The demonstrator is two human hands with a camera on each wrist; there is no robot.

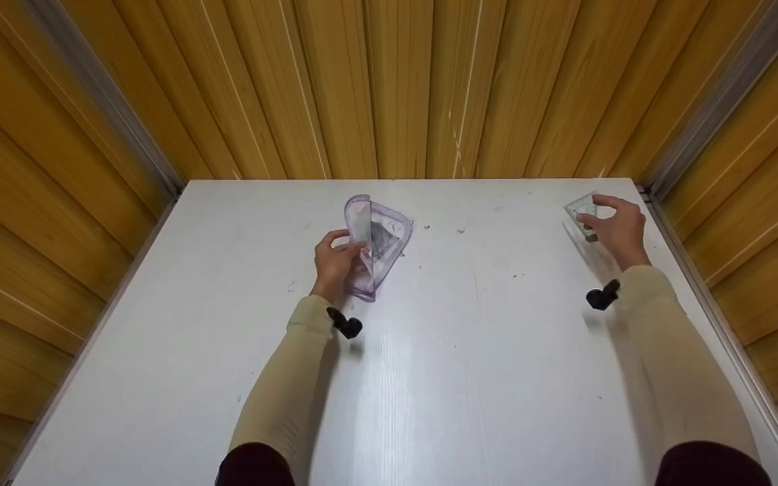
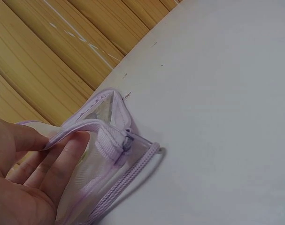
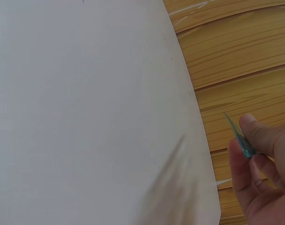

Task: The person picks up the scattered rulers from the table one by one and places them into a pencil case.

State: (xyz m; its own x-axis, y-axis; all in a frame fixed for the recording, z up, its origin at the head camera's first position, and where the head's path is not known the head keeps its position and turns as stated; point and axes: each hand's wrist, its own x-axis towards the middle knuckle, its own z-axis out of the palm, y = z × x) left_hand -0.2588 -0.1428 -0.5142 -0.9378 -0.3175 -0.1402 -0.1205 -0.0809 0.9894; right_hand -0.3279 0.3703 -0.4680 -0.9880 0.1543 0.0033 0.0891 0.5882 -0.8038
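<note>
My left hand (image 1: 336, 262) pinches the opening edge of a see-through pouch (image 1: 392, 253) with lilac trim and a zipper, thumb on one side and fingers on the other. The pouch's mouth gapes in the left wrist view, where its lilac zipper (image 2: 128, 185) runs along the lower side. Something greyish (image 1: 382, 239) shows within the pouch; its kind is unclear. At the far right of the table, my right hand (image 1: 622, 228) grips a clear set square (image 1: 579, 208) between thumb and fingers, held above the surface. The right wrist view shows the set square (image 3: 241, 140) nearly edge-on, with a greenish tint.
A white table (image 1: 470, 351) with small scuffs and specks lies under both hands. Wood-patterned panels (image 1: 396, 88) rise behind it and at both sides, with grey metal posts (image 1: 713, 88) in the corners. Small black devices (image 1: 345, 324) sit on both wrists.
</note>
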